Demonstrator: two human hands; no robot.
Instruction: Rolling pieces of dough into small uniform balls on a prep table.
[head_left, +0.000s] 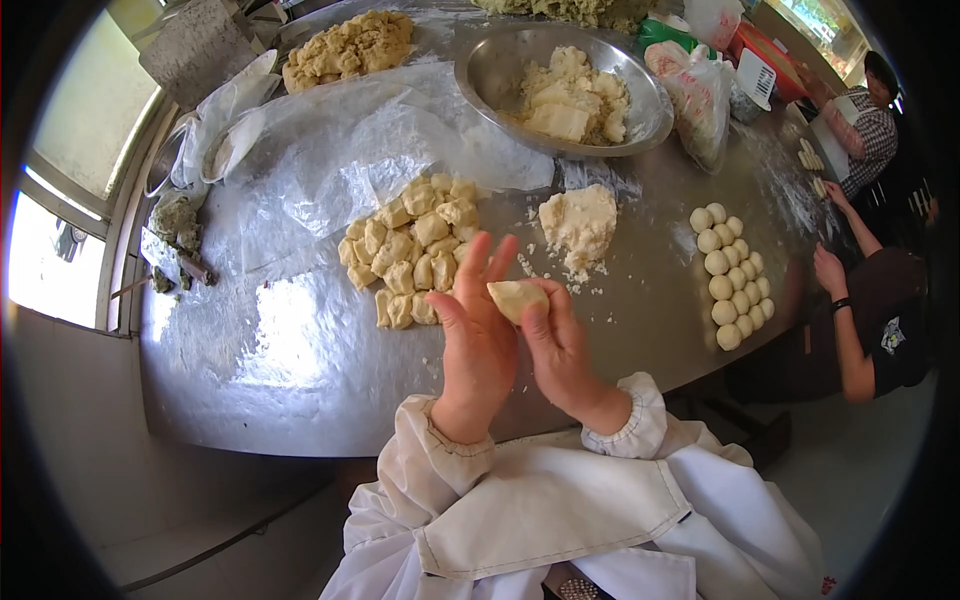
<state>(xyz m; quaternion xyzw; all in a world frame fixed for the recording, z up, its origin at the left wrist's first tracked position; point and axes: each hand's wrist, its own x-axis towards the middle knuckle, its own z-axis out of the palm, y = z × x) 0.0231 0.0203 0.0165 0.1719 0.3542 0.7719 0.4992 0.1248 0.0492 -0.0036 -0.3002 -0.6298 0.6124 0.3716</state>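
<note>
Between the thumb and fingers of my right hand (559, 330) is a piece of pale dough (517, 298), pinched and roughly folded. My left hand (480, 345) is raised just left of it, palm up, with the fingers spread; whether its palm touches the dough I cannot tell. Beyond my left hand lies a cluster of small yellowish dough pieces (412, 236) on the metal table (652, 300). Past my right hand sits a crumbly cream-coloured mound (579, 225), with loose crumbs around it. Rows of smooth round dough balls (739, 281) stand farther right.
A steel bowl (480, 82) holds more crumbly mixture at the back. Left of it are a large dough mass (352, 49) and plastic sheeting (330, 142). A filled plastic bag (697, 105) leans right of the bowl. Two people (862, 330) (862, 135) work along the right edge.
</note>
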